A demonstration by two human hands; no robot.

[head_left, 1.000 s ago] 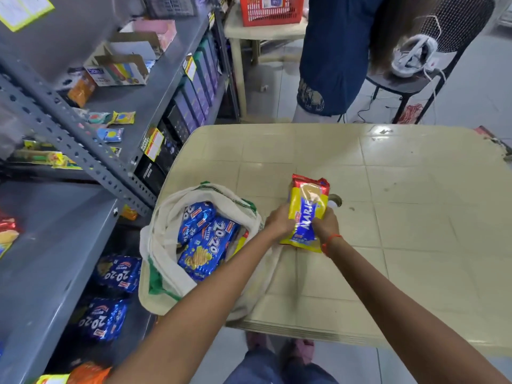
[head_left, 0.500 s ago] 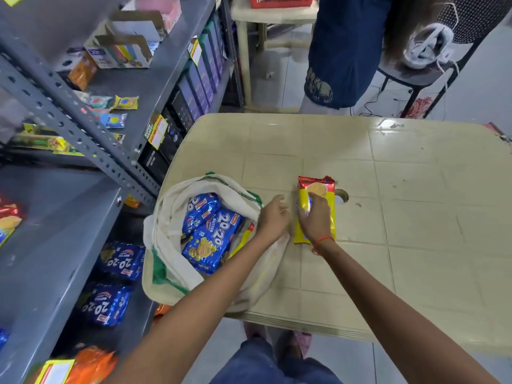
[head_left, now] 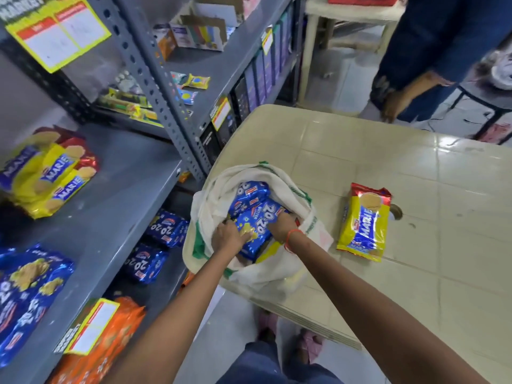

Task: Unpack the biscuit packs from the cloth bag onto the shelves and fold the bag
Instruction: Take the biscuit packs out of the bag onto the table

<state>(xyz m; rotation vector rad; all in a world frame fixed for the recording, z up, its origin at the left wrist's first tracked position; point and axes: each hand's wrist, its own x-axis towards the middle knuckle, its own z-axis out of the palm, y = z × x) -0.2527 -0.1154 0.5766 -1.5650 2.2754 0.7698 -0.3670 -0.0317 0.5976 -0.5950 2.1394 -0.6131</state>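
A white cloth bag (head_left: 213, 206) with green trim lies open on the table's left corner. Inside are blue 20-20 biscuit packs (head_left: 250, 195). My left hand (head_left: 230, 238) and my right hand (head_left: 281, 225) are both in the bag, gripping the nearest blue pack (head_left: 259, 231) from either side. A yellow Marie pack (head_left: 365, 221) lies flat on the table to the right of the bag, untouched. A yellow pack edge shows under my right wrist inside the bag.
The grey metal shelves (head_left: 110, 217) stand at left, holding Marie packs (head_left: 50, 173), blue 20-20 packs (head_left: 25, 289) and orange packs (head_left: 105, 336). More blue packs (head_left: 155, 245) sit on a lower shelf. Another person (head_left: 432, 51) stands beyond the beige table (head_left: 415, 189).
Both hands let go of the yellow Marie pack, leaving it on the table, and moved left into the bag onto a blue pack. The view swung left toward the shelves.
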